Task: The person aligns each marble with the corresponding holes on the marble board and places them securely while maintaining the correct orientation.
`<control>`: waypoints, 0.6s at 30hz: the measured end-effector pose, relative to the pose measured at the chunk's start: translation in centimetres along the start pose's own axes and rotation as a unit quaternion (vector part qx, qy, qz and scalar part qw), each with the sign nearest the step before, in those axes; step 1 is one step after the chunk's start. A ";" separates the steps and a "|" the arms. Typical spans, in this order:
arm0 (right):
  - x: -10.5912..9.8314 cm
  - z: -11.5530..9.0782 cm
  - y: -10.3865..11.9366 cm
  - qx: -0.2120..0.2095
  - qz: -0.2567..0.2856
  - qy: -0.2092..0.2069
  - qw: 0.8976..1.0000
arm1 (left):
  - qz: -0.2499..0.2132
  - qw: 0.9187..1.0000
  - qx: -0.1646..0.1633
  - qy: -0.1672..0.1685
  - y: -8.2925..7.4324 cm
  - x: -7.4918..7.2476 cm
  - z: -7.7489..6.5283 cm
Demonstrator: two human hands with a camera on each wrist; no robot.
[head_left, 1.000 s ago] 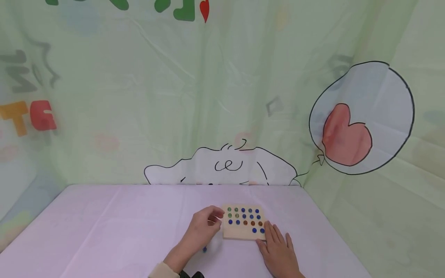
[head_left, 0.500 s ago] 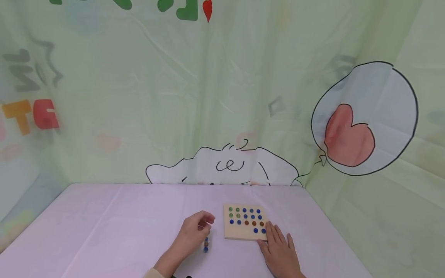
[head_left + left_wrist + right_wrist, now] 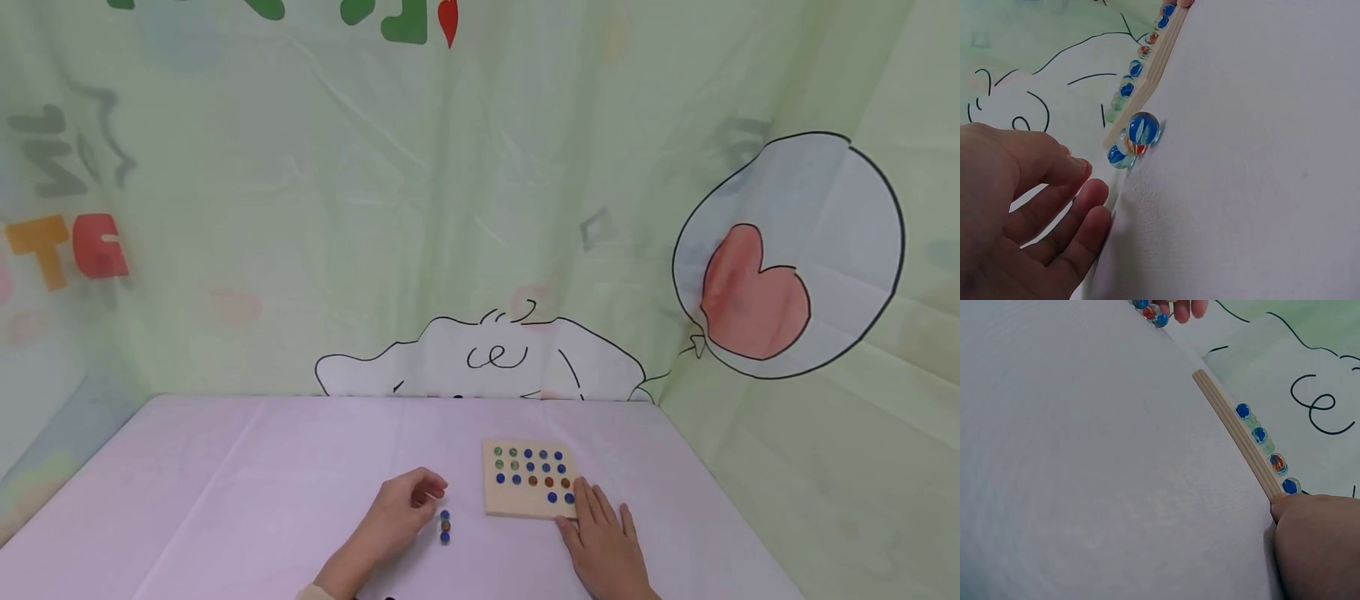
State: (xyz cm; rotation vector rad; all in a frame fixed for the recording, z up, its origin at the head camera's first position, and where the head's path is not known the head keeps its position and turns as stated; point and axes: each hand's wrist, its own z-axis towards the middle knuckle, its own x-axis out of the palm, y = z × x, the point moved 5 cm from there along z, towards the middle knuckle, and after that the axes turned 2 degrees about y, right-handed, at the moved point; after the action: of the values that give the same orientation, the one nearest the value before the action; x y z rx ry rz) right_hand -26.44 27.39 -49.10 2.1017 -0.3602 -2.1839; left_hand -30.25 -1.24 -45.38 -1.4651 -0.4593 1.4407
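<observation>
A pale wooden board [image 3: 517, 504] lies on the table, bearing rows of glass marbles. Its two back rows mix green and blue marbles; the third has blue and orange ones, and two blue marbles sit at the front right. My right hand [image 3: 606, 546] lies against the board's right side, fingers extended, thumb near the front corner. Left of the board, three loose marbles stand in a line: a blue marble [image 3: 1144, 129], an orange one and another blue one. Beside them hovers my left hand [image 3: 1041, 206], its fingers loosely bent with nothing between them.
A light pinkish-white cloth covers the table [image 3: 300, 467]. Behind it hangs a pale green printed curtain [image 3: 375, 208] with a dog drawing and a balloon [image 3: 847, 217].
My left hand has drawn back from the board, leftward and nearer to me, uncovering the loose marble line. My right hand stays at the board's edge.
</observation>
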 end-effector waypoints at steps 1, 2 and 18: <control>0.0 0.0 0.0 0.000 0.000 0.001 1.000 | 0.000 1.000 -0.001 0.003 0.1 0.0 0.0; 0.0 -0.1 0.0 0.000 0.001 0.001 1.000 | 0.001 1.000 -0.001 0.007 0.1 0.1 -0.1; 0.0 0.0 0.0 0.005 -0.007 0.003 1.000 | -0.016 0.999 -0.002 0.034 0.7 1.3 -0.2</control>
State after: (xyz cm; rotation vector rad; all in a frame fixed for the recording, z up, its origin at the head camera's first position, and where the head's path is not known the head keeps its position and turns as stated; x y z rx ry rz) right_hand -26.42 27.33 -49.09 2.1225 -0.3573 -2.1878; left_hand -30.07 -0.54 -46.70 -1.4996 -0.4411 1.3614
